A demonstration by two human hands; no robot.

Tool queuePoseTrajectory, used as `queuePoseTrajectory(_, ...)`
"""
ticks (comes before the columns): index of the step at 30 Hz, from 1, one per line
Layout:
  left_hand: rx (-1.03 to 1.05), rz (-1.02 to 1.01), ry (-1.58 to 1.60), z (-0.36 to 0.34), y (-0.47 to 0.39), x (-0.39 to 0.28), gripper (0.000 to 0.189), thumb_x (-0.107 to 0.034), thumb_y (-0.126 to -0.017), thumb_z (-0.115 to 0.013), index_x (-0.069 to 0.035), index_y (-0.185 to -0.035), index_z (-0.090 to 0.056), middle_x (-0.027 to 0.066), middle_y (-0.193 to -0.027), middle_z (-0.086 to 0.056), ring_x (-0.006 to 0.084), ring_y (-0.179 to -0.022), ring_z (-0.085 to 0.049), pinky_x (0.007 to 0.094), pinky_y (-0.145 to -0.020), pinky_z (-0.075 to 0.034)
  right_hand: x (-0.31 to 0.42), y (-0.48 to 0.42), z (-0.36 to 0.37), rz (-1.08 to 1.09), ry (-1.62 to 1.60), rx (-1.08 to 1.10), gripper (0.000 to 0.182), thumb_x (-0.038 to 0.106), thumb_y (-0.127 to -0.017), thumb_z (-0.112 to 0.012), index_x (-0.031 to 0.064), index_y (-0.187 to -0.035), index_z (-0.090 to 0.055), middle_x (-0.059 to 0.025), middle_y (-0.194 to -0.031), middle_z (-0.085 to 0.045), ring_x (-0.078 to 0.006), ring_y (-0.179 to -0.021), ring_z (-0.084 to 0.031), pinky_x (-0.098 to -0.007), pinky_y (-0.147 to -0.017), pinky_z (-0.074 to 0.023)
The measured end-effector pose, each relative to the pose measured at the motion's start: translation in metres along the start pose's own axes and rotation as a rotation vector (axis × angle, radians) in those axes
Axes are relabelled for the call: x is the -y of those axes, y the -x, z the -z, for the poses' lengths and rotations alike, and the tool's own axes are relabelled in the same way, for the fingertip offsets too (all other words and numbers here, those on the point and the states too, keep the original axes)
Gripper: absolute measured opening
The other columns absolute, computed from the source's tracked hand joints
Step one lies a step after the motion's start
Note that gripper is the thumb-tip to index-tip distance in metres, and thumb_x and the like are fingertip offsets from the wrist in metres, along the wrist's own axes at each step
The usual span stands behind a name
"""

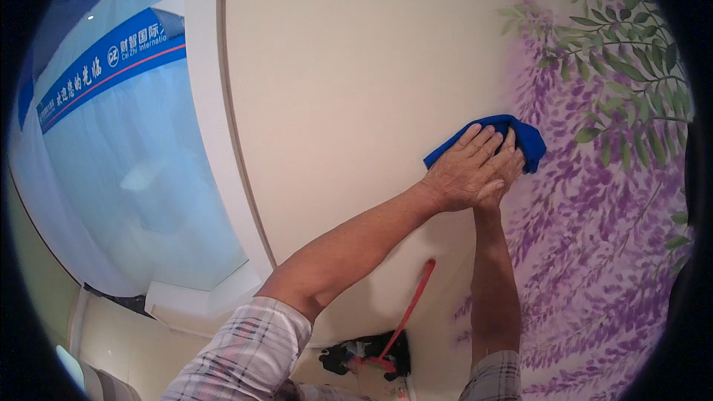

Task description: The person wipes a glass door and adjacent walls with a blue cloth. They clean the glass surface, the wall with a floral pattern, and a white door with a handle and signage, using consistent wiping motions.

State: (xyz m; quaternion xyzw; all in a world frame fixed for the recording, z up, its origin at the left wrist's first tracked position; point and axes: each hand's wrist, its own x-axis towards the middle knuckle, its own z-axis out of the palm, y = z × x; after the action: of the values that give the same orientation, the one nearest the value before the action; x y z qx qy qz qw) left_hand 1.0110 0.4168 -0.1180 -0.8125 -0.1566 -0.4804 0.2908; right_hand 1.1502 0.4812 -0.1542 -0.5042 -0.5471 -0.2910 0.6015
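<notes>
Both hands press a folded blue cloth flat against a cream wall, beside the painted purple blossoms of a mural. My left hand lies across the cloth's lower left part with its fingers pointing up. Close against it on the right is my right hand, partly covered by the left one, its fingertips on the cloth. The two hands overlap near the thumbs. Part of the cloth is hidden under the palms and fingers.
Below the arms, a red-handled tool stands among dark items at the foot of the wall. On the left are a white frame, a glass pane with a blue printed banner, and a white ledge.
</notes>
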Motion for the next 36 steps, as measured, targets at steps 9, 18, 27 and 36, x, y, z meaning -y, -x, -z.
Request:
queuePoseTrajectory(9, -0.034, -0.004, -0.102, 0.075, 0.059, -0.005, 0.058, -0.035, -0.099, -0.066, 0.0, -0.145, -0.062, 0.0212, -0.149, -0.063, 0.0391, -0.142, -0.056, 0.0572, -0.124, -0.033, 0.075, 0.073, 0.001, 0.009, 0.157, 0.019, 0.061, 0.042, -0.105, -0.057, 0.004, -0.152, -0.048, -0.021, -0.133, -0.054, -0.0407, -0.122, -0.051, -0.0586, -0.105, -0.0388)
queuePoseTrajectory(18, 0.075, 0.237, -0.165, 0.202, 0.163, 0.015, 0.065, -0.027, -0.092, -0.079, 0.003, -0.146, -0.059, 0.0231, -0.146, -0.064, 0.0391, -0.144, -0.055, 0.0602, -0.124, -0.032, 0.232, 0.175, -0.017, 0.075, -0.08, 0.184, 0.057, 0.039, -0.109, -0.051, 0.0071, -0.155, -0.047, -0.0238, -0.157, -0.044, -0.0447, -0.14, -0.042, -0.0651, -0.116, -0.0296)
queuePoseTrajectory(27, 0.176, 0.34, -0.233, 0.248, 0.26, -0.015, 0.073, -0.024, -0.097, -0.072, 0.01, -0.156, -0.044, 0.027, -0.157, -0.052, 0.0439, -0.152, -0.044, 0.0629, -0.128, -0.023, 0.331, 0.265, 0.006, 0.17, -0.095, 0.119, 0.053, 0.038, -0.108, -0.054, 0.0042, -0.149, -0.054, -0.0242, -0.149, -0.051, -0.0472, -0.137, -0.047, -0.0686, -0.109, -0.0357)
queuePoseTrajectory(36, 0.558, 0.296, -0.152, 0.22, 0.351, -0.051, 0.071, -0.028, -0.101, -0.061, 0.009, -0.158, -0.041, 0.0284, -0.16, -0.046, 0.0452, -0.155, -0.036, 0.0609, -0.129, -0.022, 0.314, 0.376, 0.01, 0.205, 0.145, 0.092, 0.05, 0.037, -0.107, -0.056, 0.0014, -0.142, -0.062, -0.0246, -0.141, -0.059, -0.0497, -0.133, -0.053, -0.0721, -0.103, -0.0419)
